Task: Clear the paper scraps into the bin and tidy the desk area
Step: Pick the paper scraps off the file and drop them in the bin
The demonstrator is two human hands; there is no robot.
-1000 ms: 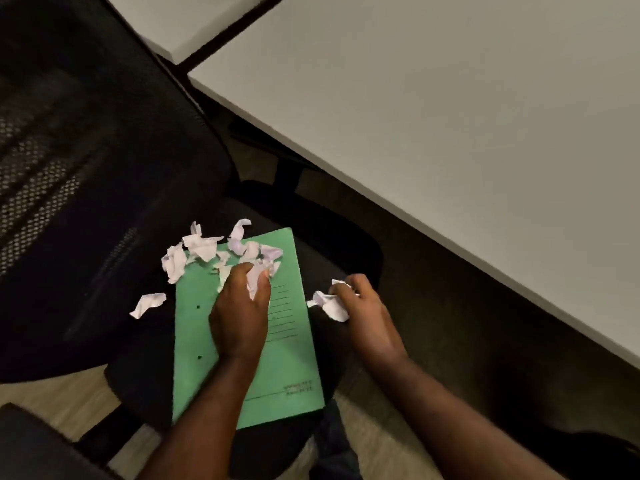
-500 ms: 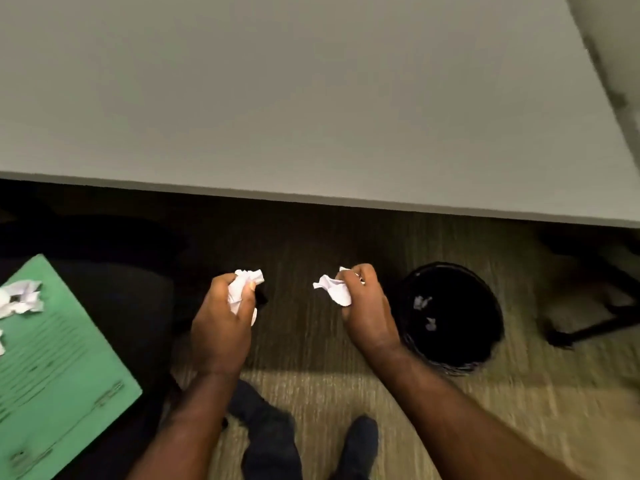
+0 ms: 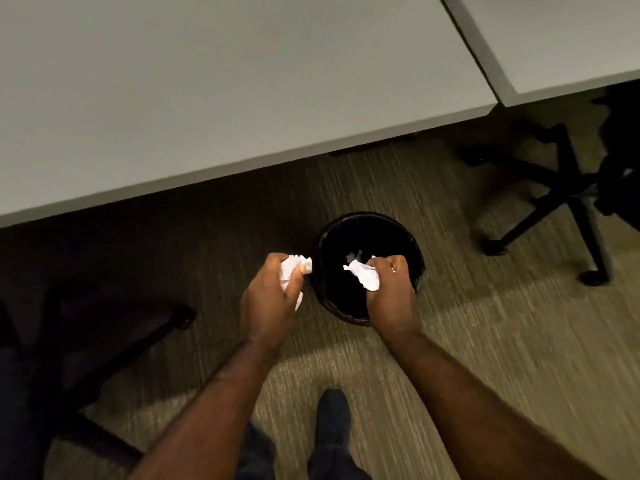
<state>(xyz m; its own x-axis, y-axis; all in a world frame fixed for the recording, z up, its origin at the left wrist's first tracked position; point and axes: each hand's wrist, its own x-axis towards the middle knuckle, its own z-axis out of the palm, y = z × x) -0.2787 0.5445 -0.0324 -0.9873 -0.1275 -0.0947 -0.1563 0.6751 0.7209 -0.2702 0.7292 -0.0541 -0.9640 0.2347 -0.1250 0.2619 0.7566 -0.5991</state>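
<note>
A round black bin [image 3: 349, 223] stands on the carpet just in front of the desk edge. A few white scraps [image 3: 355, 255] lie at its bottom. My right hand [image 3: 389, 296] hovers over the bin's opening, shut on a crumpled white paper scrap [image 3: 365, 276]. My left hand [image 3: 272, 299] is just left of the bin's rim, shut on another wad of white paper scraps [image 3: 292, 268]. The green folder and the scraps on the chair are out of view.
A white desk [image 3: 207, 81] fills the top, with a second desk [image 3: 571, 36] beside it at the right. A black chair base [image 3: 554, 202] stands at the right. Another dark chair base [image 3: 86, 334] is at the left. My shoes [image 3: 332, 420] show at the bottom.
The view swung right, away from the chair and the green folder. Both hands carried their scraps to the bin; the right hand now sits over its opening, the left at its rim.
</note>
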